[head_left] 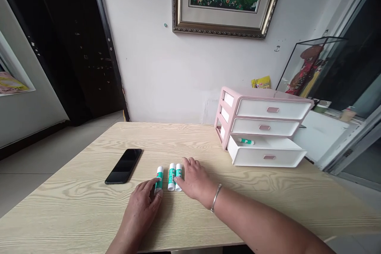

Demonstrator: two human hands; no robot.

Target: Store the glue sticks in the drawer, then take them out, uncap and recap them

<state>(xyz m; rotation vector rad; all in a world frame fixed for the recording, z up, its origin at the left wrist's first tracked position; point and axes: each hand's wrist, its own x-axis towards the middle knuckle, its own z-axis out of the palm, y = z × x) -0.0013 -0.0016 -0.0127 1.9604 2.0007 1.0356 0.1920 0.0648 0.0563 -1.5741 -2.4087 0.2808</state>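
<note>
Three green-and-white glue sticks are in a loose row on the table, white caps pointing away from me. My left hand [144,204] has its index finger and thumb on the left glue stick [159,178]. A small gap separates that one from the middle glue stick [171,176], which sits side by side with the right glue stick [178,172]. My right hand [195,178] rests beside this pair, its thumb touching the right one and its other fingers stretched forward. Another glue stick [246,141] lies inside the pulled-out bottom drawer [269,157].
The pink-and-white drawer unit [268,94] stands at the table's back right, its upper two drawers closed. A black phone [123,166] lies to the left on the wooden table [80,202]. Behind are a wall with a framed picture [220,27] and a yellow packet [262,82].
</note>
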